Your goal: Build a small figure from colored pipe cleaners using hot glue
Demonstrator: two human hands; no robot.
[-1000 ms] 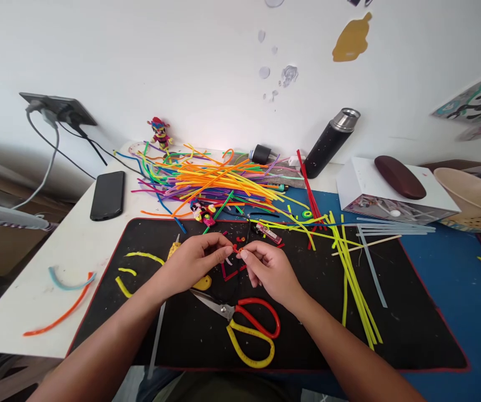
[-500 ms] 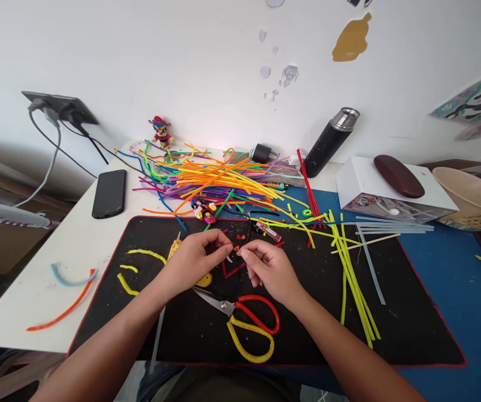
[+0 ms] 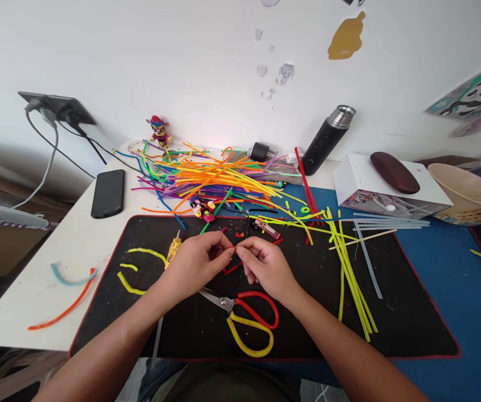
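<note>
My left hand [image 3: 201, 259] and my right hand [image 3: 268, 265] meet over the black mat [image 3: 316, 340], thumbs and forefingers pinched with their tips almost touching. A tiny red bit of pipe cleaner shows between the fingertips, mostly hidden by them. Just beyond lies a small curled red-orange piece [image 3: 239, 235]. Bent red strips [image 3: 232, 268] are partly covered by my right hand. Below the hands rest scissors [image 3: 225, 304] with one red and one yellow handle loop. Beside my left hand is a yellow glue gun [image 3: 174, 249], partly hidden.
A heap of coloured pipe cleaners [image 3: 219, 176] spreads along the back, with a small figure [image 3: 202, 209] before it. Yellow-green stems [image 3: 351, 279] and glue sticks [image 3: 368, 259] lie right. A black flask [image 3: 326, 139], white box [image 3: 353, 178] and phone [image 3: 107, 193] stand around.
My hands have come together, the right fingertips moving up to meet the left ones. The view has shifted slightly; other things lie where they were.
</note>
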